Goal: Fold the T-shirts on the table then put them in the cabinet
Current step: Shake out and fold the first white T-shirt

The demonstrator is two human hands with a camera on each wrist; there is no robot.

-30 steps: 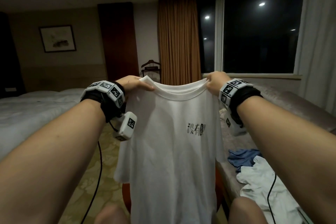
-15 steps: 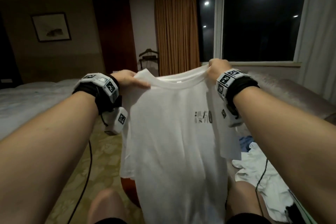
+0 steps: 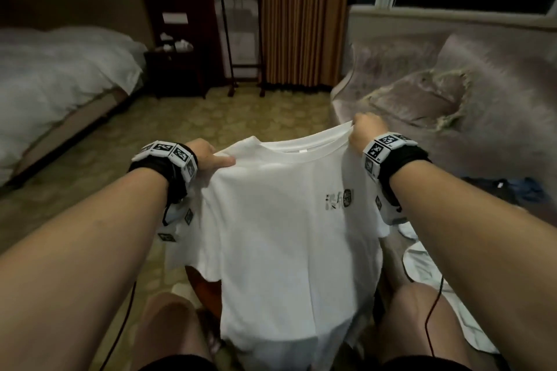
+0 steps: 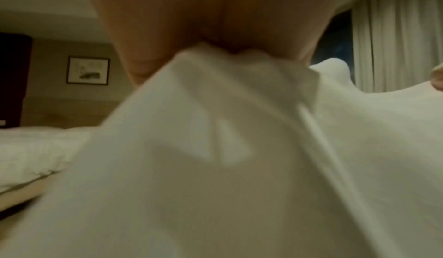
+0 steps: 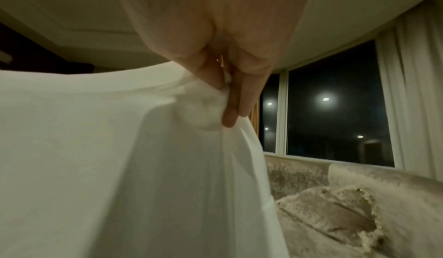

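Head view shows you holding one white T-shirt [image 3: 289, 220] in the air by its shoulders, front with the small chest print facing you, hem hanging down between your knees. Your left hand [image 3: 208, 155] pinches the left shoulder seam beside the collar; the left wrist view confirms cloth bunched under the curled fingers [image 4: 141, 67]. Your right hand [image 3: 364, 131] grips the right shoulder, and the right wrist view shows the fingers [image 5: 242, 99] clamped on a gathered knot of fabric just below the collar band. Judged from this, the step in hand is spreading the garment before folding; no fold is made yet. The next move calls for a flat surface: lower the shirt evenly, keep both shoulders level, and lay it without creasing. No table or cabinet can be identified in these views. A crumpled white garment [image 3: 428, 274] and a blue garment [image 3: 524, 188] lie on the sofa [image 3: 407, 69] at your right, near your right forearm. A bed [image 3: 60, 69] stands at the left, a valet stand [image 3: 241, 24] and curtain [image 3: 304, 15] ahead. A cable [image 3: 434, 310] trails by your right knee and may snag.
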